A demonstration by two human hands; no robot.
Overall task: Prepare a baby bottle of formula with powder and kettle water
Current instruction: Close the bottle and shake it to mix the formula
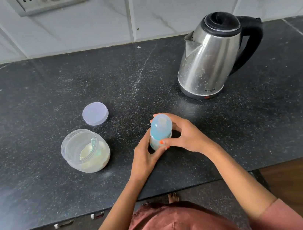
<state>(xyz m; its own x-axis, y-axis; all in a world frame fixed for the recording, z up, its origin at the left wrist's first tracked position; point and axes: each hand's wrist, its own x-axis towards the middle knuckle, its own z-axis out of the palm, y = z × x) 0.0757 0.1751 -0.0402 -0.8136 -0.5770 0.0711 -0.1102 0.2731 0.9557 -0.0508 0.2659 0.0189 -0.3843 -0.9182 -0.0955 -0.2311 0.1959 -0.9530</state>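
Note:
A baby bottle (160,130) with a blue cap stands upright on the dark counter (28,92). My left hand (144,158) grips its lower body from the left. My right hand (184,133) curls round the capped top from the right, thumb across the front. An open clear jar (85,151) of pale powder sits to the left, a light green scoop standing in it. Its round lid (95,113) lies flat just behind the jar. A steel electric kettle (214,56) with a black lid and handle stands at the back right, its lid down.
A tiled wall rises behind the counter, with a socket plate (45,1) at the top left. The counter's front edge runs below my forearms, with drawer handles (79,219) under it. A wooden surface (300,182) shows at the lower right.

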